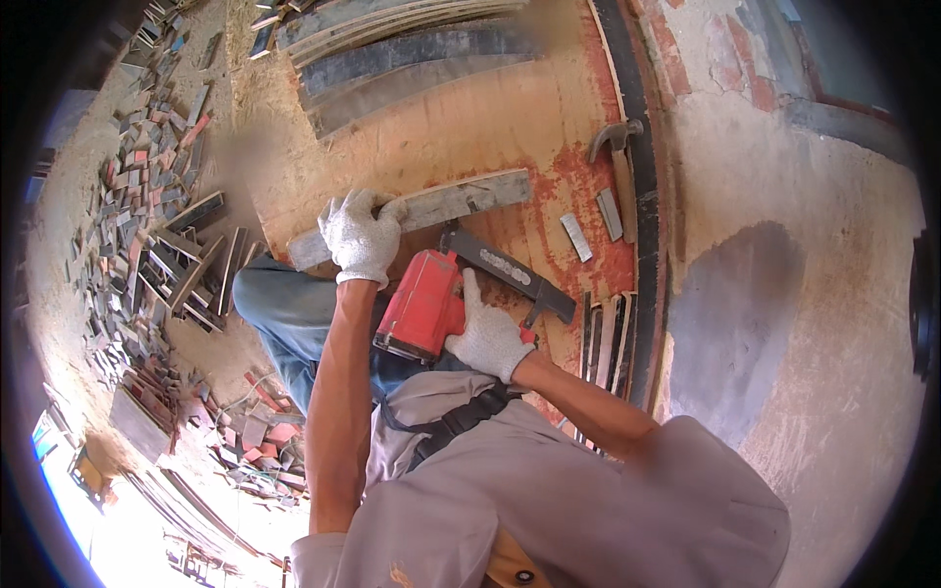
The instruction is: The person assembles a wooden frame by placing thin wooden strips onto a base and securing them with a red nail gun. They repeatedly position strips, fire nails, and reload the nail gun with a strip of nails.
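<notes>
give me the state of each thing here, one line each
left hand: gloved, grip closed on the wood strip
right hand: gloved, grip closed on the red nail gun
wood strip: lying flat on the board, held down
red nail gun: held, nose at the strip
hammer: lying loose, untouched
nail strips: lying loose

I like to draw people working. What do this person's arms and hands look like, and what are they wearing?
Both hands wear white knitted work gloves with ribbed cuffs at the wrist: the left hand and the right hand. The gloves look a little dusty. The forearms are bare below short sleeves of a grey-beige work shirt. A dark strap crosses the front of the shirt.
</notes>
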Demonstrator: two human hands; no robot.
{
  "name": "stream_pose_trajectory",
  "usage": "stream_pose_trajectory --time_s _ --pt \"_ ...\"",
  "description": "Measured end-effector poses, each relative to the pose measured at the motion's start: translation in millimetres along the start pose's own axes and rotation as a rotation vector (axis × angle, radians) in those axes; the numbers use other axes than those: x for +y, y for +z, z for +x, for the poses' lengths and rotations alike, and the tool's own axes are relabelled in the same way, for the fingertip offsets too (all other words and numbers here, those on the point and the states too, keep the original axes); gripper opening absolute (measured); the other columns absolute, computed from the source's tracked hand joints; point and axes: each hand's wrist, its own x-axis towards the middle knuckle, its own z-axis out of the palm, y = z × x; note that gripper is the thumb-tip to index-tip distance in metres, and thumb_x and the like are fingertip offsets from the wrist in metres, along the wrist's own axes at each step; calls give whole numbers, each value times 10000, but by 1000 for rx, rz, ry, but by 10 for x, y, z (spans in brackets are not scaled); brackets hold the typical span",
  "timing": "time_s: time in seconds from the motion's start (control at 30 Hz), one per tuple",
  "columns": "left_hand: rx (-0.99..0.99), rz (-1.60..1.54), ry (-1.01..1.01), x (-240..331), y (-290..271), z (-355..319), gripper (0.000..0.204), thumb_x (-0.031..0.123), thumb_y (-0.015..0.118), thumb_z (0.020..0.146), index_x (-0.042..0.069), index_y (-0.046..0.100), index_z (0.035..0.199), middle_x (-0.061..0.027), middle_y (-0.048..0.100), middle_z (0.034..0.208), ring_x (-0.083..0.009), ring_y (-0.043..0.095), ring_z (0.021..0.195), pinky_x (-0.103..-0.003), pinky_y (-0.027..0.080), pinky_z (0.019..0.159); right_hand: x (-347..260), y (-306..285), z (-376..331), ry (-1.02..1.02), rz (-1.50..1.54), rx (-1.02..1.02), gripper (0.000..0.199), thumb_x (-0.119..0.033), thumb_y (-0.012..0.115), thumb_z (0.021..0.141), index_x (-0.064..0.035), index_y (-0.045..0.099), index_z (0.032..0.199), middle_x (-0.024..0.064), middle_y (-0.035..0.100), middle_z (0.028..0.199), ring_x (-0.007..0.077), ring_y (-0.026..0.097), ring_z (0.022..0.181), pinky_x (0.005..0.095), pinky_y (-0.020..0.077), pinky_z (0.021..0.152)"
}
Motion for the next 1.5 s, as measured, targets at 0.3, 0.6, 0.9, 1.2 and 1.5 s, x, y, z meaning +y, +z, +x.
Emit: stream_pose_trajectory --time_s 0.3,0.6,0.9,1.2,1.5 --pt "6 -5 -20 -1 18 5 153 321 784 795 170 783 825 -47 733 864 -300 644 962 -449 427 976 519 -717 -333 -576 129 232 711 -321 909 741 -11 600 1302 208 745 1016 346 750 843 416 590 768" --pt "-23 -10 -49 17 -10 13 139 306 770 794 168 773 812 -31 725 923 -300 632 976 -445 395 1031 380 -1527 -612 -102 801 188 188 -186 679 972 -33 698 864 32 599 597 131 537 524 306 439 555" --pt "-37 -13 -64 17 5 5 145 319 781 793 176 778 819 -33 729 917 -293 642 1001 -452 384 1056 337 -1673 -447 -68 727 193 203 -177 675 960 -10 708 849 53 633 608 144 587 553 314 465 576" --pt "-31 1 -54 -23 23 13 140 309 772 790 173 779 819 -44 726 915 -302 639 977 -442 405 1037 296 -1671 -479 -88 758 210 245 -141 695 925 24 691 1107 41 596 587 155 541 475 304 449 516" --pt "5 1 20 -47 46 12 146 310 772 787 166 781 813 -65 710 879 -310 636 942 -432 408 1024 158 -1533 -478 -117 786 160 380 -72 652 912 76 635 1262 47 551 573 164 504 439 316 433 460"
